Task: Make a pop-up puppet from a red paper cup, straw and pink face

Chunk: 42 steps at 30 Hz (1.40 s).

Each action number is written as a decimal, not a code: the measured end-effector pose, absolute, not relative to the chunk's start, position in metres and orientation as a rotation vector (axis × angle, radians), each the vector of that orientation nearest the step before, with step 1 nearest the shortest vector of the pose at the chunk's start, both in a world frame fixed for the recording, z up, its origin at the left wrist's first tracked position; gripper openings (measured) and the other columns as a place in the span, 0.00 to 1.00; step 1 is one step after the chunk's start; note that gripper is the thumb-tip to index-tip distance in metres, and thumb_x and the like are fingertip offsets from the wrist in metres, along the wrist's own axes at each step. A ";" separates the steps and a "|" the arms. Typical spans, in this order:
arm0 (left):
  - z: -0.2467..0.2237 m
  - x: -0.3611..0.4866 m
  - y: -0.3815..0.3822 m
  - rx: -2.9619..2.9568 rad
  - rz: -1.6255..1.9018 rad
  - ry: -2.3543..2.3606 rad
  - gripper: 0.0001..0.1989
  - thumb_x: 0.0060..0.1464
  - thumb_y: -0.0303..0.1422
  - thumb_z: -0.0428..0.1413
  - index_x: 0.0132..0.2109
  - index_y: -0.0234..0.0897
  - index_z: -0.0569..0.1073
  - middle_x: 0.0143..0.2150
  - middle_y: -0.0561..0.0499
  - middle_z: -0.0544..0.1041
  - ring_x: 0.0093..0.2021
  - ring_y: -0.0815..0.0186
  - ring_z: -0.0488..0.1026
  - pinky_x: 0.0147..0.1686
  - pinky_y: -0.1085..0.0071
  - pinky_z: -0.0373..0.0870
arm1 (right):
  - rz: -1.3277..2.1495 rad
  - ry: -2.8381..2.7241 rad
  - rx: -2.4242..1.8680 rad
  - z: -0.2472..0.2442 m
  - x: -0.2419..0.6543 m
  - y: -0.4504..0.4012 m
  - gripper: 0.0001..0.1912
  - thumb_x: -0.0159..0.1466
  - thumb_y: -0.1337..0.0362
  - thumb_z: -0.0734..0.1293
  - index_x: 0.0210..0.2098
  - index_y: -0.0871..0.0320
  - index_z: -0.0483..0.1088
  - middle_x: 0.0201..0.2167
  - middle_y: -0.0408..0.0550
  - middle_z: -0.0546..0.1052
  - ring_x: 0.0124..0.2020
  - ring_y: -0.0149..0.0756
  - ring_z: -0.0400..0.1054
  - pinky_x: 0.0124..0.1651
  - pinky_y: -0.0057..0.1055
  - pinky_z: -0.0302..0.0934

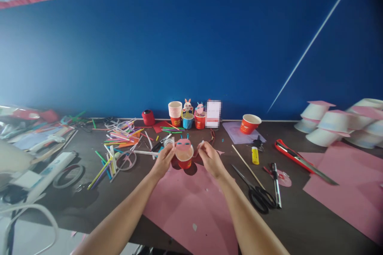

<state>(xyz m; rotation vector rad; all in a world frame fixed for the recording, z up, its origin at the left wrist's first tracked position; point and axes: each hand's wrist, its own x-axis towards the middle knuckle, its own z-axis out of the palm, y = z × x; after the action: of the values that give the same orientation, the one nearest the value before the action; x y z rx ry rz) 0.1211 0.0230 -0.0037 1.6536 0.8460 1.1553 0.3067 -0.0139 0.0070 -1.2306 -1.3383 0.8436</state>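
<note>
A red paper cup stands on pink paper, between my two hands. A pink animal face with blue ears and blue eye markings shows at its rim. My left hand is closed in a pinch at the cup's left side, its fingertips close against the rim; what they hold is hidden. On the other side my right hand pinches something small and pale, too small to name. A thin pinkish strip shows between the cup and those fingers.
Behind are stacked paper cups and finished-looking animal cups. Colored sticks lie left. On the right are scissors, a glue stick, a red-handled saw and white cups. A blue panel rises behind.
</note>
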 end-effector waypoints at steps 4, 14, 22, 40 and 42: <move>-0.013 0.119 0.019 1.778 1.039 0.801 0.38 0.40 0.45 0.58 0.57 0.34 0.57 0.51 0.41 0.68 0.51 0.54 0.64 0.48 0.63 0.62 | 0.844 -1.329 -1.256 0.006 0.306 -0.014 0.07 0.57 0.59 0.58 0.30 0.56 0.62 0.26 0.45 0.73 0.31 0.37 0.68 0.33 0.33 0.63; -0.012 0.123 0.012 1.744 1.003 0.954 0.34 0.36 0.35 0.62 0.53 0.33 0.63 0.46 0.43 0.72 0.44 0.58 0.70 0.44 0.63 0.65 | 1.022 -1.296 -1.235 0.002 0.305 -0.015 0.08 0.59 0.56 0.56 0.32 0.53 0.58 0.27 0.44 0.72 0.30 0.38 0.70 0.28 0.32 0.64; -0.017 0.117 0.022 1.759 0.982 0.937 0.32 0.32 0.35 0.64 0.49 0.35 0.66 0.42 0.46 0.74 0.41 0.57 0.71 0.40 0.66 0.67 | 0.805 -1.406 -1.337 -0.002 0.302 -0.016 0.11 0.62 0.54 0.54 0.35 0.53 0.58 0.28 0.45 0.72 0.29 0.37 0.69 0.34 0.32 0.63; -0.017 0.123 0.023 1.590 1.064 0.933 0.30 0.34 0.31 0.62 0.48 0.35 0.65 0.38 0.48 0.75 0.38 0.62 0.72 0.36 0.69 0.69 | 1.154 -1.048 -1.289 -0.010 0.295 -0.011 0.14 0.60 0.50 0.54 0.35 0.53 0.55 0.23 0.46 0.75 0.24 0.42 0.72 0.21 0.35 0.62; -0.018 0.124 0.024 1.570 1.070 0.964 0.29 0.35 0.31 0.62 0.48 0.35 0.65 0.38 0.48 0.75 0.37 0.62 0.72 0.35 0.69 0.69 | 1.157 -1.015 -1.285 -0.010 0.298 -0.009 0.14 0.59 0.51 0.56 0.38 0.54 0.55 0.27 0.47 0.76 0.25 0.42 0.72 0.21 0.34 0.62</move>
<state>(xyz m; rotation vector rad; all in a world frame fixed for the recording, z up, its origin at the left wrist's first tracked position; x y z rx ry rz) 0.1238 0.0245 -0.0179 1.5697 0.9640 1.0702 0.2975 -0.0091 -0.0097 -1.2855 -1.0150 1.1573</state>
